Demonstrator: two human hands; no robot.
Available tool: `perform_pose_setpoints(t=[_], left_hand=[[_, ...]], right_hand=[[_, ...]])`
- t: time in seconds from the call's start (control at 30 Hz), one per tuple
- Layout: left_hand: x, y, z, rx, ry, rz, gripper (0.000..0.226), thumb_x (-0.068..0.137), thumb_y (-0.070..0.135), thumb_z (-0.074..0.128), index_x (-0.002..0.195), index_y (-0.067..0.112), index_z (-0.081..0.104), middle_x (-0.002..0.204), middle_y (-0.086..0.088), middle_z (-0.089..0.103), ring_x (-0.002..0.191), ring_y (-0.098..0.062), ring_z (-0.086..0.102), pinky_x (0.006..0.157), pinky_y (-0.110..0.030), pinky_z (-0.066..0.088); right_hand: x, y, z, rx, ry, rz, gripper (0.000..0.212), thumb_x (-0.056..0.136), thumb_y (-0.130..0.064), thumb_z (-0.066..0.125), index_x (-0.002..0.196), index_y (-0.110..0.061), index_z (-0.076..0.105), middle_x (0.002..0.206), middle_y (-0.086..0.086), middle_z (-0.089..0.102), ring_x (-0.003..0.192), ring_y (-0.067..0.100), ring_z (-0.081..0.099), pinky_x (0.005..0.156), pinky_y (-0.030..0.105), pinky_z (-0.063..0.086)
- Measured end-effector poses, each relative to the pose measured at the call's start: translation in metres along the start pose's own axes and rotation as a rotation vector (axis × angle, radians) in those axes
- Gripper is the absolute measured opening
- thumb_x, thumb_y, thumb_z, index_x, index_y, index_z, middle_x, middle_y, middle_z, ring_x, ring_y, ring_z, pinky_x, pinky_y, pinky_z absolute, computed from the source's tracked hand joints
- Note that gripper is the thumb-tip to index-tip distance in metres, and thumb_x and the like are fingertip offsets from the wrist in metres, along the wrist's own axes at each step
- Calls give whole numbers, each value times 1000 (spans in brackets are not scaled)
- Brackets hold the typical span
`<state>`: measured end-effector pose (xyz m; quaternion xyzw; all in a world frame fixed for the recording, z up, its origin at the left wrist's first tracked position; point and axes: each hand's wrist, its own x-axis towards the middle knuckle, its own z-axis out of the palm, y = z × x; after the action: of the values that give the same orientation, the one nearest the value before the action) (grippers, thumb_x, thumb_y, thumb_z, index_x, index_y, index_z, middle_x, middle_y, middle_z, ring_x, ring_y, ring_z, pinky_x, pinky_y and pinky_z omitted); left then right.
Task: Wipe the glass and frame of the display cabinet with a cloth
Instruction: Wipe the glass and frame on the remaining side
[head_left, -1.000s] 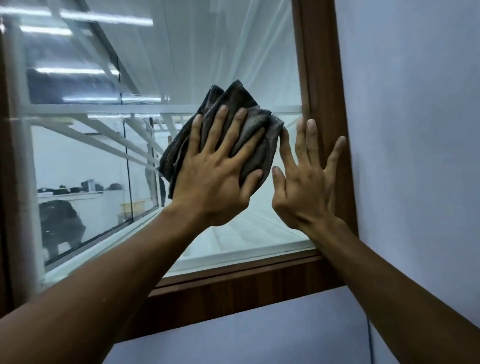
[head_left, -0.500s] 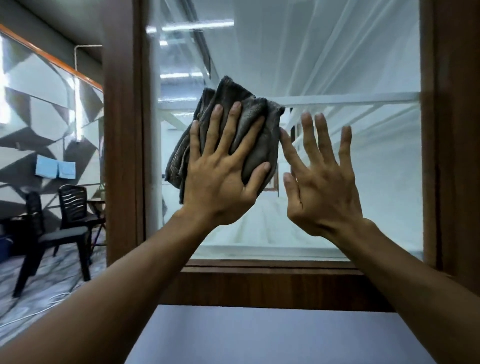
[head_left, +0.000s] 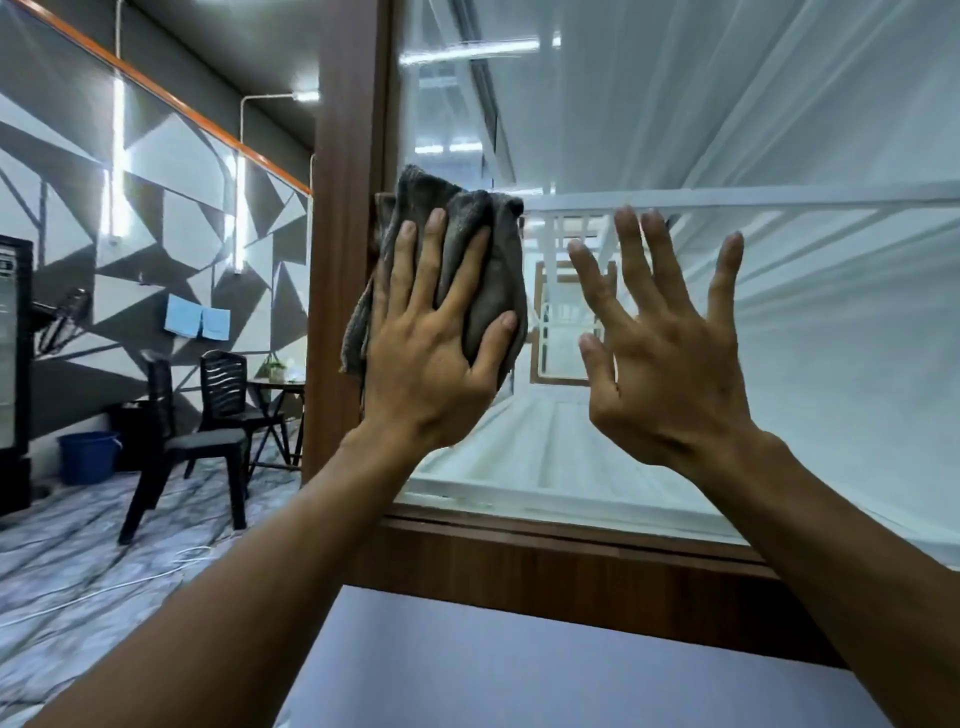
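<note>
— Up at the pane, what's nearest?
— The left grip (head_left: 436, 364), fingers straight and spread, presses a crumpled grey cloth (head_left: 493, 270) onto the clear glass (head_left: 779, 312) at its left edge, overlapping the brown wooden frame (head_left: 348, 208).
— The other?
— The right grip (head_left: 670, 364), splayed wide, holds nothing, just beside the cloth.
— Behind the glass?
— White rails and panels.
— Farther off?
— A blue plastic bucket (head_left: 85, 457) on the marbled floor (head_left: 78, 545) near black plastic chairs (head_left: 208, 415). Its contents are hidden.

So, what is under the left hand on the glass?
Under the left hand lies a crumpled grey fabric cloth, pressed against the clear glass pane beside the brown wooden frame post. The glass behind the cloth is covered, so its state cannot be seen.
</note>
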<state>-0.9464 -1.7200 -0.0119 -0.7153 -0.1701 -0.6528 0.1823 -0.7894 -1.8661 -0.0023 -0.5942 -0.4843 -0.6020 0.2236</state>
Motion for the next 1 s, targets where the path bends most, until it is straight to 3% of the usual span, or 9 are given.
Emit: perform_pose_setpoints(t=[0.1, 0.2, 0.23, 0.37, 0.4, 0.57, 0.77, 0.9, 1.0], left_hand=[[-26, 19, 6, 65, -43, 28, 73, 103, 56, 38, 167, 25, 20, 175, -13, 6, 162, -34, -3, 129, -59, 0], [-37, 23, 3, 131, -180, 462, 72, 104, 58, 41, 166, 24, 26, 174, -14, 12, 161, -38, 2, 127, -64, 5], [-32, 21, 2, 123, -184, 507, 72, 103, 58, 42, 165, 24, 28, 174, -13, 15, 162, -37, 4, 127, -63, 5], [-25, 47, 14, 110, -87, 109, 74, 102, 59, 39, 166, 24, 24, 174, -14, 11, 161, -39, 3, 127, -64, 0], [-28, 60, 17, 118, -106, 126, 74, 103, 58, 38, 167, 24, 23, 174, -15, 10, 161, -41, 2, 126, -65, 0], [-18, 54, 11, 106, -242, 697, 68, 107, 57, 36, 165, 22, 28, 173, -13, 18, 160, -40, 10, 128, -62, 6], [-25, 27, 4, 190, -171, 246, 74, 106, 63, 30, 167, 23, 20, 174, -19, 10, 160, -45, 5, 126, -66, 1], [-28, 49, 7, 157, -298, 682, 68, 108, 58, 31, 167, 26, 22, 174, -14, 14, 160, -42, 8, 126, -67, 3], [-30, 68, 14, 94, -299, 728, 66, 108, 56, 36, 165, 25, 27, 173, -13, 18, 160, -41, 10, 127, -64, 2]], right_hand=[[-13, 16, -2, 13, 22, -33, 69, 100, -39, 34, 165, -27, 15, 173, 12, 3, 160, 29, -1, 124, 67, 1], [-35, 29, -6, 16, 41, 17, 67, 101, -38, 34, 164, -26, 19, 172, 14, 7, 160, 32, 3, 125, 64, 2], [-43, 33, -7, 8, 36, 39, 67, 101, -38, 33, 164, -25, 19, 172, 14, 7, 160, 33, 3, 125, 65, 1], [-66, 41, -10, -1, 12, 90, 70, 100, -37, 37, 165, -21, 17, 172, 17, 6, 160, 34, 2, 125, 65, 0], [-68, 41, -10, 0, 13, 93, 70, 100, -36, 37, 165, -20, 18, 172, 17, 7, 159, 35, 3, 125, 65, 0], [-73, 43, -10, 23, 33, 125, 68, 101, -31, 38, 163, -12, 21, 170, 21, 11, 159, 36, 7, 125, 66, 3], [-72, 43, -9, -9, -9, 117, 68, 102, -34, 35, 165, -17, 16, 170, 23, 8, 159, 37, 5, 123, 68, 0], [-85, 57, -11, -21, 6, 118, 63, 106, -33, 37, 164, -18, 19, 170, 22, 12, 158, 38, 8, 123, 69, 2], [-104, 70, -17, -51, -34, 163, 62, 107, -40, 32, 165, -24, 15, 171, 20, 8, 159, 39, 5, 123, 68, 0]])
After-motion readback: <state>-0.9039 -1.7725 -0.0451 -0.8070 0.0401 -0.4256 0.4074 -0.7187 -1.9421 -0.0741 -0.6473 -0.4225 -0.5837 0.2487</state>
